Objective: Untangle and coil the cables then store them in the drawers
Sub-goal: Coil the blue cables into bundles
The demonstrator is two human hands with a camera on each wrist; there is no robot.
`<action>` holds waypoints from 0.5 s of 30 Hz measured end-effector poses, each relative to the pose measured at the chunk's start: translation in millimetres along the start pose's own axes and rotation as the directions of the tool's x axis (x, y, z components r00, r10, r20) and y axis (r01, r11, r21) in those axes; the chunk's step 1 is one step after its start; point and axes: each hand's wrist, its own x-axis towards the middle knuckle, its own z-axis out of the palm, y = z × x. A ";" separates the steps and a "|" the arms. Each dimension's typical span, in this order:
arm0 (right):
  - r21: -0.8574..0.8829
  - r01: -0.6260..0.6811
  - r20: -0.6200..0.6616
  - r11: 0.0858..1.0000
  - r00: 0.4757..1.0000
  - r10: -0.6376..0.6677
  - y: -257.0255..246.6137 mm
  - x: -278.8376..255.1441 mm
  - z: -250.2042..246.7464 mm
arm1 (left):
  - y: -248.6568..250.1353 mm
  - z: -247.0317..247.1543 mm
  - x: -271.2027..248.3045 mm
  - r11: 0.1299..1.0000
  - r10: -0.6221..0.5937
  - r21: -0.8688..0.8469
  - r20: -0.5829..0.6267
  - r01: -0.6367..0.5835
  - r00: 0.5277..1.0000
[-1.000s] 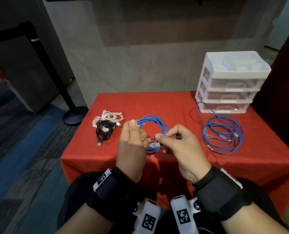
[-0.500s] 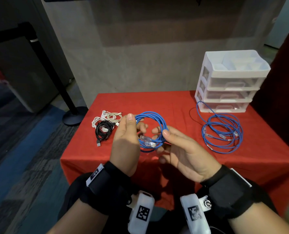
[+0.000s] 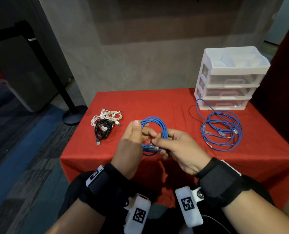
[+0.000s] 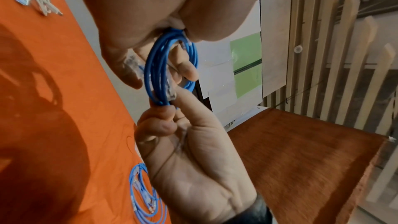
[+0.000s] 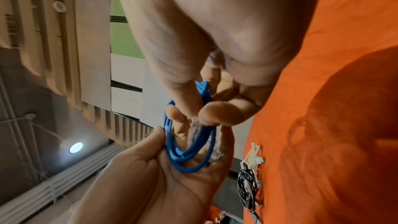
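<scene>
Two hands grip coiled blue cable (image 3: 154, 130) between them: left hand (image 3: 132, 141), right hand (image 3: 179, 147).

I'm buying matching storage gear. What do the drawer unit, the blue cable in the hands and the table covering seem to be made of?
Drawer unit: apparently plastic, with an opaque white frame and see-through drawer fronts.
Blue cable: a smooth, probably plastic jacket with clear plug ends, bending easily into loops; both hands hold it.
Table covering: looks like matte red fabric, draping over the front edge.
</scene>
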 end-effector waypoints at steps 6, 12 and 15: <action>-0.032 -0.023 0.106 0.999 0.994 0.026 -1.5 -4.0 -6.0 | -2.7 -10.0 6.3 1.000 -0.001 0.024 -0.021 0.001 1.000; 0.065 0.013 0.118 0.998 0.993 -0.021 -3.2 -3.9 -9.6 | -13.0 -21.0 21.7 0.981 -0.124 -0.167 -0.137 0.101 0.983; 0.124 -0.001 0.077 0.992 0.997 -0.009 -0.3 1.4 -11.3 | -16.7 -24.1 24.1 0.951 -0.221 -0.246 -0.117 0.187 0.968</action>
